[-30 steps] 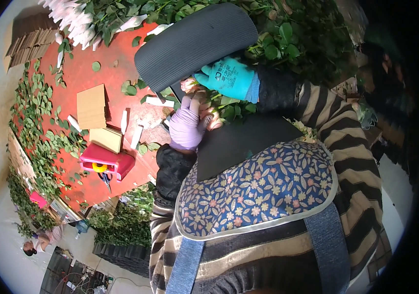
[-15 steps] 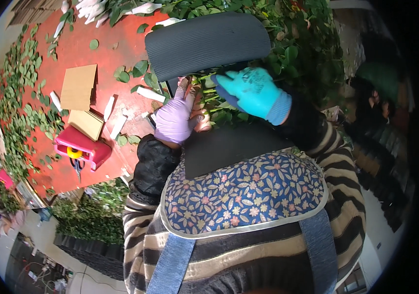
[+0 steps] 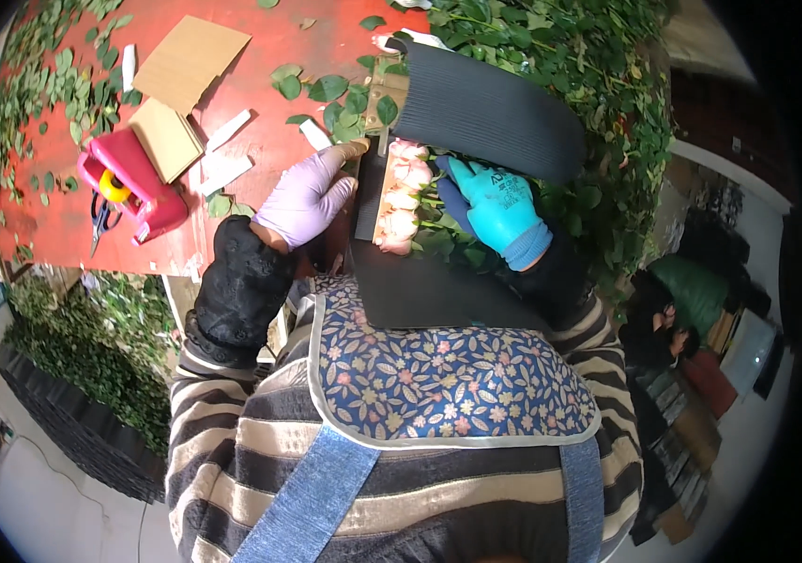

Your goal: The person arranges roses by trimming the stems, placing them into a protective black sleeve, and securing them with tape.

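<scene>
A row of pale pink roses (image 3: pixel 403 197) lies side by side, heads to the left, against a brown cardboard strip along a black edge piece. My left hand (image 3: pixel 310 195), in a lilac glove, has thumb and forefinger apart at the left edge of this black piece (image 3: pixel 370 192). In a turquoise glove with dark blue fingertips, my right hand (image 3: pixel 495 205) is closed over the rose stems just behind the heads; its grip is partly hidden. A ribbed black sheet (image 3: pixel 495 113) curves over the stems on the far side. Nearer me lies a flat black flap (image 3: pixel 438 291).
On the red table (image 3: pixel 260 56) are cardboard pieces (image 3: pixel 192 64), a pink tape dispenser (image 3: pixel 133 178) with yellow tape, scissors (image 3: pixel 103 223) and white slips (image 3: pixel 229 129). Leafy stems (image 3: pixel 551 47) heap at far right. A floral padded cloth (image 3: pixel 448 375) covers my front.
My left hand has moved off the roses to the left edge, uncovering the heads. My right hand has come down onto the stems. The view has shifted, and the ribbed sheet appears farther right.
</scene>
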Demonstrator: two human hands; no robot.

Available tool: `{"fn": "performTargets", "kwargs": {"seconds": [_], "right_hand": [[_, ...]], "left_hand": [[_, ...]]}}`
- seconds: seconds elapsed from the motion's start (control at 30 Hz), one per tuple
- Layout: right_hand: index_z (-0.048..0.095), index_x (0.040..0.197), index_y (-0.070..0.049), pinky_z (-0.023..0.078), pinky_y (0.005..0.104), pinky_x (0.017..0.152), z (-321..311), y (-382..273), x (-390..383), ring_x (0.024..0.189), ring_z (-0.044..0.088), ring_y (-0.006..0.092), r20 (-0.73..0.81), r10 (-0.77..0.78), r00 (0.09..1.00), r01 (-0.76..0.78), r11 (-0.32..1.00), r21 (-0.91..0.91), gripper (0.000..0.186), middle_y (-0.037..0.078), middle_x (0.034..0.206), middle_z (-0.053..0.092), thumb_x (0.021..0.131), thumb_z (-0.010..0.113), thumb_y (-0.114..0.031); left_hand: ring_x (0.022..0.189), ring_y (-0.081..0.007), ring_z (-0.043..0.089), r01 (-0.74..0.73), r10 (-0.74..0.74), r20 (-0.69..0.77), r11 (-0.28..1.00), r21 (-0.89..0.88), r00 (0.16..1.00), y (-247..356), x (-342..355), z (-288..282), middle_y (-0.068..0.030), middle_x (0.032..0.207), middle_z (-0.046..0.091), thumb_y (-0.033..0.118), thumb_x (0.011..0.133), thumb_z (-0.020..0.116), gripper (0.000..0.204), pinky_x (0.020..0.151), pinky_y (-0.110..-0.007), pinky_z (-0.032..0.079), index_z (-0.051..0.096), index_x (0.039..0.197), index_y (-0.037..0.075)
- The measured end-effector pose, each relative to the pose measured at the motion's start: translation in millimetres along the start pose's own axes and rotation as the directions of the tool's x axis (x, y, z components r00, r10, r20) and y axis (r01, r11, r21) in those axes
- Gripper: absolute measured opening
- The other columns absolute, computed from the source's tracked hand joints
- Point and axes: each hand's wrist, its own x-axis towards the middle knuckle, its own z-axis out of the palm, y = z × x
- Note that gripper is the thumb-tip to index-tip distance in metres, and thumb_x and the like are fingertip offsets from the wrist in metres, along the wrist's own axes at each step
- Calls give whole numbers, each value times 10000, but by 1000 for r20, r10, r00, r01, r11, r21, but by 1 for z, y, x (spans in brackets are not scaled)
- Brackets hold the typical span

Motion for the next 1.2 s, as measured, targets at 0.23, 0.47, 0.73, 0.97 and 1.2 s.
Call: {"fn": "performTargets", "kwargs": {"seconds": [0.23,0.47,0.73,0.97,1.2], "right_hand": [[668,1143,-82,527,412,681,-8,-8,5,776,664,303,-57,-43,997,44,999,18,288,109,996,697,900,651,-236],[610,1251,-127,525,375,555,-11,-16,-1,586,627,220,-31,-162,986,155,976,-155,372,59,972,667,908,598,-273],[586,1215,-74,486,359,500,35,-5,6,550,592,211,-76,-196,978,165,938,-305,366,41,795,587,867,594,-188],[634,1025,-87,496,397,512,36,-6,22,583,628,254,-142,-164,976,166,986,6,181,72,734,583,873,587,-174],[607,1069,-102,507,421,556,40,-6,23,635,633,274,66,-130,989,139,977,-162,234,88,846,629,844,592,-166]], "left_hand": [[974,-338,662,-86,95,-113,993,81,989,-11,-3,25,-181,1096,672,-11,907,535,259,835,-391,527,633,1144,27],[844,-286,651,-381,415,70,740,555,907,20,-6,38,-80,1034,676,109,812,594,327,714,-398,534,676,1128,123],[828,-248,623,-316,268,177,682,660,947,8,-3,63,-75,889,615,258,901,577,294,665,-391,508,664,1157,143],[796,-264,622,-248,240,106,698,672,965,-11,-7,72,-85,812,571,216,868,599,256,655,-406,500,685,1089,121],[850,-303,646,-362,388,31,825,434,921,-12,-5,59,-102,1036,676,63,810,591,304,730,-407,526,684,1099,93]]}}
